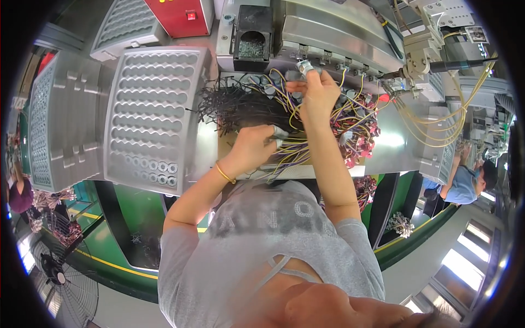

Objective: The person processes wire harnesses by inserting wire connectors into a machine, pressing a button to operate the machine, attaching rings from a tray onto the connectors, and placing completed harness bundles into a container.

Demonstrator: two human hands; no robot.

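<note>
Brightly lit fisheye view; white glare on the metal counter [391,140]; window panes [464,269] overexposed at lower right; straight edges bowed toward a black circular border; gray T-shirt [235,262] partly smeared by blur.

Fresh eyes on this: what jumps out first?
The tangle of black and coloured wires in the middle, left hand at it, right hand by the steel machine. Left of it, a grey tray with scalloped rows; at the top edge, a bright red box.

Tangled thin black wires [246,108] crowd the middle; shiny steel tabletop [391,139] offers passage between the red-tipped multicoloured wire bundle [298,155] and looping yellow cables [465,108].
</note>
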